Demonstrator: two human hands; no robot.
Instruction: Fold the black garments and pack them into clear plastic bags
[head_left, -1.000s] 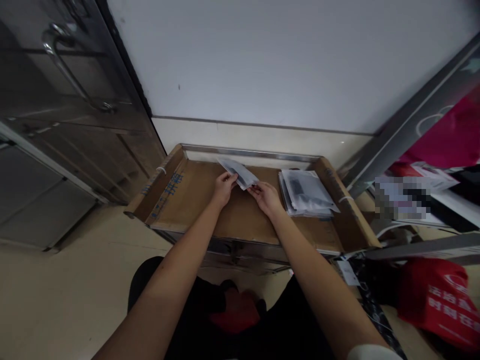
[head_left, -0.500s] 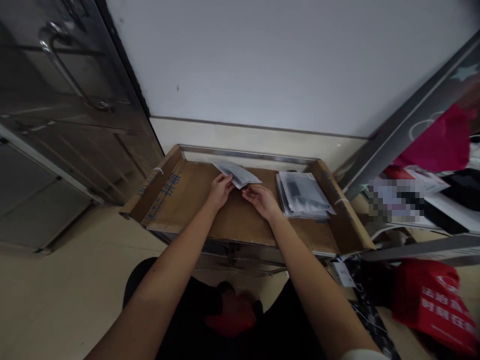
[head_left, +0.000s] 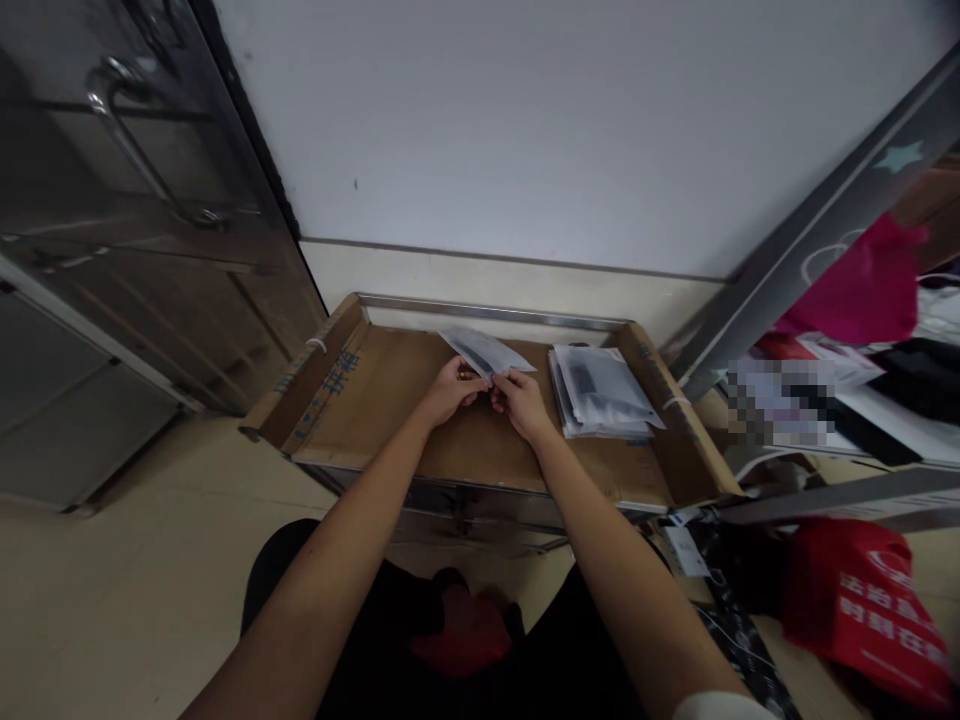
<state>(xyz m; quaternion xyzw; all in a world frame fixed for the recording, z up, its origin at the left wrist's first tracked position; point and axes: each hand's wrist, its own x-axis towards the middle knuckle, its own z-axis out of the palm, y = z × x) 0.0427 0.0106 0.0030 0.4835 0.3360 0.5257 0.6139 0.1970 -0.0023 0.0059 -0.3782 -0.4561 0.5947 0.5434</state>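
Note:
A frosted plastic zip bag (head_left: 486,350) is tilted above the cardboard-lined shelf, held at its near edge. My left hand (head_left: 453,390) is closed on the left part of that edge. Close beside it, my right hand (head_left: 519,400) pinches the near corner, the fingertips of both hands almost meeting. Something dark shows faintly inside the bag. To the right of my hands lies a stack of similar frosted bags (head_left: 604,385) with dark contents, the topmost slightly askew.
Brown cardboard (head_left: 360,395) lines the shelf, with raised sides at left and right. A white panel (head_left: 510,140) rises behind it. A metal door with a handle (head_left: 142,160) stands at left. At right are a cluttered shelf and a red bag (head_left: 862,600).
My right hand's fingers have closed onto the bag's near edge. Both hands have come closer together, and the bag has shifted slightly right.

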